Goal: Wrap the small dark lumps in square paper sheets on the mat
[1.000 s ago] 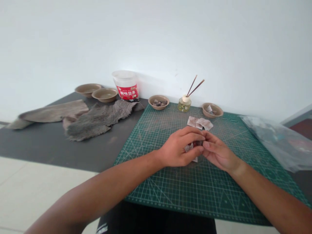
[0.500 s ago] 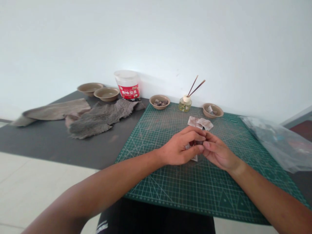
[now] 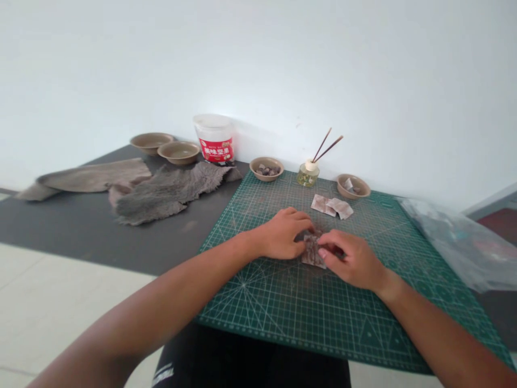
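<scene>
A small, creased piece of paper (image 3: 313, 254) with brown stains lies on the green cutting mat (image 3: 283, 312), between my hands. My left hand (image 3: 286, 234) is at its left and far side, fingers curled, the thumb at the left edge. At the right edge, my right hand (image 3: 350, 258) has its thumb and forefinger brought near each other on the paper. Parts of the paper are covered by my fingers. Just beyond it lie more stained paper pieces (image 3: 323, 205), overlapping one another.
Along the wall stand a bowl of dark lumps (image 3: 266, 169), a reed diffuser (image 3: 308, 173) and a bowl with small wrapped pieces (image 3: 353, 186). To the left are a lidded tub (image 3: 216, 141), two bowls (image 3: 179, 153) and grey cloths (image 3: 161, 196). A clear plastic bag (image 3: 464, 242) lies right.
My hands were together, holding a small dark lump above the paper. They have since parted and lowered to the paper's two sides; the lump is no longer visible.
</scene>
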`<state>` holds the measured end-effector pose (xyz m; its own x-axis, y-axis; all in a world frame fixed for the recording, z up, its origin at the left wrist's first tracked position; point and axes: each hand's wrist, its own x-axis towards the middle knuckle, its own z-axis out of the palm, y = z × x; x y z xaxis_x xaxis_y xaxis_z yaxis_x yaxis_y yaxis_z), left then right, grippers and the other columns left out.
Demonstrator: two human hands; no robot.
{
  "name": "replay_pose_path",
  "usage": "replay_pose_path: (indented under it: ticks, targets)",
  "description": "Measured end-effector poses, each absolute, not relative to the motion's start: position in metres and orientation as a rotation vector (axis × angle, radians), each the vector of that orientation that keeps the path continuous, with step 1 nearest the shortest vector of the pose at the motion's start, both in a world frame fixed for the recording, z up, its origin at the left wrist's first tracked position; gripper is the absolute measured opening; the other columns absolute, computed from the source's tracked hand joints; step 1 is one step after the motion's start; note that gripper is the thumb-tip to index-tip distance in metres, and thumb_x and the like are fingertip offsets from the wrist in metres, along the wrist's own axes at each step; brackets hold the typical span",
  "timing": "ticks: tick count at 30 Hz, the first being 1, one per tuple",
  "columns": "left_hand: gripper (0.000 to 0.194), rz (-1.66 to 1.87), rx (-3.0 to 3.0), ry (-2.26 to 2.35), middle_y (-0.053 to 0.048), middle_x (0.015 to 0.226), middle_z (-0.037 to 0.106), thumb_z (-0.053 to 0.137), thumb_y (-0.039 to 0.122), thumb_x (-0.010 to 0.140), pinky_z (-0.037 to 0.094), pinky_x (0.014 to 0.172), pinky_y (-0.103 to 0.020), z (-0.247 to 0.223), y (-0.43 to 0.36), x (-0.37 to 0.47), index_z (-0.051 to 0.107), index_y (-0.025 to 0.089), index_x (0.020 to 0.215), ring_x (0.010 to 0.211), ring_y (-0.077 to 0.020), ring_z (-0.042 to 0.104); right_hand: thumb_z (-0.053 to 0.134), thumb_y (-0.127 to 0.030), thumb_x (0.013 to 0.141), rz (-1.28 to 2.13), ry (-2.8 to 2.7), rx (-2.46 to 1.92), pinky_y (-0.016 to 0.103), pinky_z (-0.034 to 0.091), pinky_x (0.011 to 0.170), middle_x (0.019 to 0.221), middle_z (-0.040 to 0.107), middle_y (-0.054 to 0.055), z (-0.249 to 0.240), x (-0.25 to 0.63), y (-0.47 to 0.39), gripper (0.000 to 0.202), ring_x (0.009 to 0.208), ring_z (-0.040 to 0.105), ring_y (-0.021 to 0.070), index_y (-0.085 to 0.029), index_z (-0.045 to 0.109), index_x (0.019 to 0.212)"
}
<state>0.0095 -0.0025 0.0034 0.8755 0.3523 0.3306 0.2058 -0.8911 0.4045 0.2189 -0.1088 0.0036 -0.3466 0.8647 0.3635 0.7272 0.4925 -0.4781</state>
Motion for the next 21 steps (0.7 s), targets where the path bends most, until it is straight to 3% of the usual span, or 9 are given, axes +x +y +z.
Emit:
replay_pose_path:
  ticks: [5, 11, 16, 21]
  targets:
    - [0.047, 0.405, 2.749, 0.423, -0.009, 0.137, 0.056, 0.07, 0.052, 0.08, 0.031, 0.108, -0.054, -0.004, 0.004, 0.002, 0.065, 0.025, 0.118, 0.129, -0.0348, 0.043, 0.058, -0.03, 0.093, 0.273, -2.243, -1.549, 0.033, 0.045, 0.072, 0.092, 0.069, 0.002, 0.0, 0.207, -0.104, 0.01, 0.081, 0.064, 0.0194, -0.024, 0.063, 0.1]
    - [0.047, 0.42, 2.777, 0.395, -0.009, 0.134, 0.056, 0.073, 0.05, 0.078, 0.028, 0.109, -0.053, -0.007, 0.007, 0.001, 0.064, 0.025, 0.117, 0.128, -0.0338, 0.043, 0.059, -0.038, 0.093, 0.236, -2.274, -1.668, 0.034, 0.044, 0.07, 0.092, 0.067, 0.003, 0.002, 0.208, -0.104, 0.015, 0.082, 0.064, 0.0217, -0.024, 0.061, 0.098]
    - [0.049, 0.433, 2.801, 0.402, -0.009, 0.135, 0.055, 0.074, 0.053, 0.076, 0.025, 0.111, -0.055, -0.007, 0.007, -0.002, 0.065, 0.024, 0.114, 0.128, -0.0345, 0.041, 0.059, -0.022, 0.09, 0.326, -2.344, -1.421, 0.04, 0.049, 0.083, 0.104, 0.062, 0.008, 0.005, 0.212, -0.103, 0.015, 0.094, 0.061, 0.0237, -0.024, 0.06, 0.105]
    - [0.051, 0.384, 2.823, 0.422, -0.01, 0.138, 0.052, 0.073, 0.056, 0.077, 0.025, 0.111, -0.055, -0.008, 0.008, -0.001, 0.064, 0.022, 0.114, 0.129, -0.0359, 0.039, 0.055, -0.02, 0.094, 0.359, -2.408, -1.381, 0.043, 0.05, 0.088, 0.106, 0.062, 0.008, -0.001, 0.214, -0.101, 0.009, 0.099, 0.059, 0.0244, -0.024, 0.061, 0.099]
